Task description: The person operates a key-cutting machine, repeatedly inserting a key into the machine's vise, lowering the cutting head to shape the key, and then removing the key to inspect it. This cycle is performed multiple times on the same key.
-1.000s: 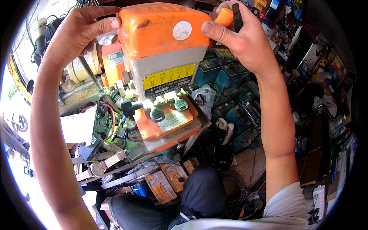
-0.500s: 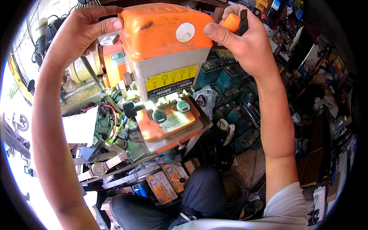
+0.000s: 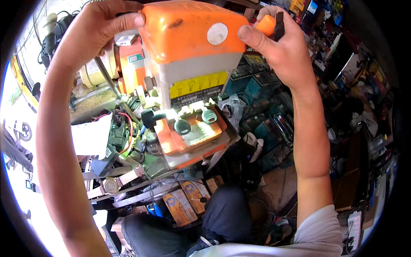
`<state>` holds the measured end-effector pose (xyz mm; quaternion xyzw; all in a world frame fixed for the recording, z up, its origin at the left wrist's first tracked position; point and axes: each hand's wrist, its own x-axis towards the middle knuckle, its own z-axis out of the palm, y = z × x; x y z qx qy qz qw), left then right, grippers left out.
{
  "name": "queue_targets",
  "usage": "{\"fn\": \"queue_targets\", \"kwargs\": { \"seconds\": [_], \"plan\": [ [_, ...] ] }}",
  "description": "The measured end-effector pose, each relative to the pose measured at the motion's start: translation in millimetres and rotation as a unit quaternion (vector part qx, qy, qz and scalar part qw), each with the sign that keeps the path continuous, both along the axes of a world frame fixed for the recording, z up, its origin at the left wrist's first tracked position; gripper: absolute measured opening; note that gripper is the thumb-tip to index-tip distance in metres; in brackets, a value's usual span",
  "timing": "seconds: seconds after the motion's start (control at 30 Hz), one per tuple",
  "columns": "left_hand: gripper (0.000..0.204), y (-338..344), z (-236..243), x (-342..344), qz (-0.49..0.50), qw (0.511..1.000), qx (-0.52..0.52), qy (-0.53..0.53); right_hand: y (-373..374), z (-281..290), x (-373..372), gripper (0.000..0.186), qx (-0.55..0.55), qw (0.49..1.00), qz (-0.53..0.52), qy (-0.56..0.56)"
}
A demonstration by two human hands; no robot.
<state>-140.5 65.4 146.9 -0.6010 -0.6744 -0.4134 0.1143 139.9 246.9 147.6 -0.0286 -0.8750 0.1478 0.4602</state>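
A key cutting machine (image 3: pixel 195 32) with an orange cover and grey body stands on the bench. At its upper left corner, my left hand (image 3: pixel 98 32) is closed on the cover, thumb in front, other fingers partly hidden. On the opposite side, my right hand (image 3: pixel 282 47) curls round an orange cylinder (image 3: pixel 266 25) with a flat black piece (image 3: pixel 279 26) beside it; I cannot tell what they belong to. Its thumb reaches toward the cover's right edge. Two dark-headed keys, a left key (image 3: pixel 182 127) and a right key (image 3: pixel 209 116), sit at the clamps below the body.
Left of the machine lie a tangle of small tools and wires (image 3: pixel 124 132), a white sheet (image 3: pixel 90 138) and a wristwatch (image 3: pixel 111 185). A metal rod (image 3: pixel 107 76) slants down beside it. Teal boxes (image 3: pixel 262 83) stand to the right. Orange-and-white boxes (image 3: pixel 180 207) lie below, near my knees.
The machine and both hands appear slightly further right and higher in the picture, along with the surroundings. Both hands keep nearly the same places about the machine.
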Motion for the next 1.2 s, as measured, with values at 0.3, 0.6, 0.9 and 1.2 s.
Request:
{"fn": "queue_targets", "kwargs": {
  "seconds": [0.3, 0.6, 0.9, 1.2],
  "plan": [
    [0.066, -4, -3, 5, -0.019, 0.999, 0.021, -0.032, -1, -3, -4, 0.045, 0.006, 0.999, 0.021, 0.034],
    [0.065, 2, -3, 10, -0.019, 0.998, 0.033, -0.039, 0, -2, -3, 0.046, -0.007, 0.999, 0.012, 0.032],
    [0.062, -18, 0, 53, 0.000, 0.998, 0.038, -0.058, 2, -1, -3, 0.068, -0.126, 0.987, 0.095, 0.003],
    [0.033, -6, -70, 22, -0.065, 0.896, -0.052, -0.435, -24, -20, 29, 0.044, -0.208, 0.978, 0.000, 0.028]
  ]
}}
